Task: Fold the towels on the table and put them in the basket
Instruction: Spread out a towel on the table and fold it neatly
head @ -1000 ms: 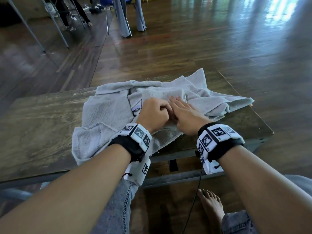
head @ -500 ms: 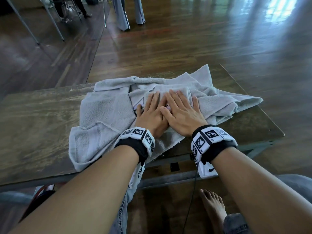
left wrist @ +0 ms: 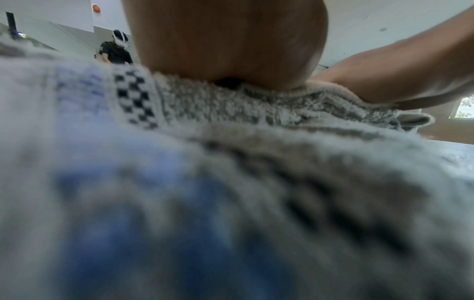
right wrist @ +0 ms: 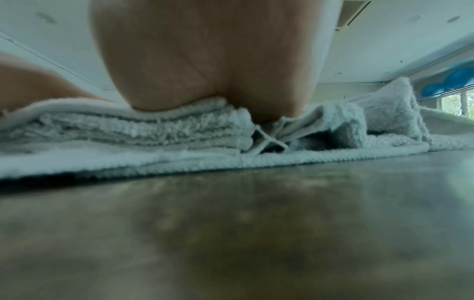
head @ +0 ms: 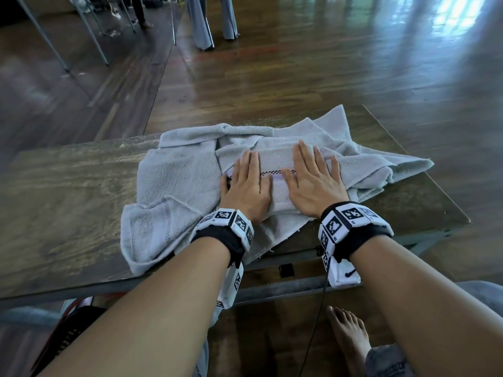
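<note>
Both hands lie palm-down on the folded towel (head: pixel 275 164), fingers straight and slightly spread, holding nothing. Left hand (head: pixel 246 190) covers its left part, right hand (head: pixel 313 183) its right part; a checkered band shows in the gap between them. The folded towel sits on top of loose grey towels (head: pixel 174 191), which are rumpled and spread across the wooden table (head: pixel 68 191); one corner trails toward the table's right edge, another droops over the near edge. The right wrist view shows stacked layers under the palm (right wrist: pixel 205 60), with bare tabletop in front. The left wrist view is mostly blurred cloth (left wrist: pixel 231 203). Basket: cannot tell where it is. A bare foot (head: pixel 349 333) rests on the floor below the table. Metal frame legs (head: pixel 89 36) stand well behind it.
</note>
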The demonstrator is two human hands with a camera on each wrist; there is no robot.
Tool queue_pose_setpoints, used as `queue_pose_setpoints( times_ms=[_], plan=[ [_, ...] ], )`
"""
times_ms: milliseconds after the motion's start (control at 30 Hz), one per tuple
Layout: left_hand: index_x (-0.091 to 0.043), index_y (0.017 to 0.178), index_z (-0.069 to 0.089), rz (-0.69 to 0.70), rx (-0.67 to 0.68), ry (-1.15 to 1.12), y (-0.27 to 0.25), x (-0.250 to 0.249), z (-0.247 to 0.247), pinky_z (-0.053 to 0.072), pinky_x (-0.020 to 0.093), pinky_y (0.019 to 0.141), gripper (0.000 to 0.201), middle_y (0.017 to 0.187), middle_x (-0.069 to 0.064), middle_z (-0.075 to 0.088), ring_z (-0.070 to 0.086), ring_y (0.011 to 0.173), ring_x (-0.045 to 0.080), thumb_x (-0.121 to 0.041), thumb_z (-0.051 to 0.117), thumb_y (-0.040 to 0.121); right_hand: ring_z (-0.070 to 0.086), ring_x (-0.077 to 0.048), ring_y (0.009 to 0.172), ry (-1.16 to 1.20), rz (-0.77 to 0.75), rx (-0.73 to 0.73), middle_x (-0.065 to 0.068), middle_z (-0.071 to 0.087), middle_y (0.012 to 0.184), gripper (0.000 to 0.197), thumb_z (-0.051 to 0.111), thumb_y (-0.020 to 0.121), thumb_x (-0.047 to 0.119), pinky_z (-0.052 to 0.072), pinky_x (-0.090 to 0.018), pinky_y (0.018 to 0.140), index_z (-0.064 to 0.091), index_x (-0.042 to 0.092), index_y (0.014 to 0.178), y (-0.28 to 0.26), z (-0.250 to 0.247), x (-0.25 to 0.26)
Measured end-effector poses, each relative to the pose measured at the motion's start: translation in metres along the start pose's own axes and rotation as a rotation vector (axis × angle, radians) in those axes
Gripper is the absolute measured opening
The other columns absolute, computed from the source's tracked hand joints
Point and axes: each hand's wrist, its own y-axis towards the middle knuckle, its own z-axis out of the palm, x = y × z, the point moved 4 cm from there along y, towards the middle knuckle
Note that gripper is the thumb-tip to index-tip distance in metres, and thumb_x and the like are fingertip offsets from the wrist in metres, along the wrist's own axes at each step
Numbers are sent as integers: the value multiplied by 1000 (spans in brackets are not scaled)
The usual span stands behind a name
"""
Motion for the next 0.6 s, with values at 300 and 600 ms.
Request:
queue_pose_setpoints(
  times_ms=[300, 600],
  plan=[
    [-25, 157, 10, -20, 51, 23, 4, 11, 1, -2, 45, 123, 56, 166, -4, -12, -7, 152, 13, -41, 15, 103, -22, -15, 152, 17, -7, 83, 11, -25, 165, 69, 7, 102, 57, -16, -45, 122, -17, 25, 158, -1, 1, -2],
    [-16, 149, 26, -110, -107, -98, -6, 4, -12, 24, 51, 117, 64, 157, 5, 31, 28, 145, 23, -53, 31, 98, -21, -16, 153, 69, -19, 89, 11, -22, 166, 67, 10, 104, 55, -15, -45, 123, -13, 25, 159, -2, -3, -4]
  ],
)
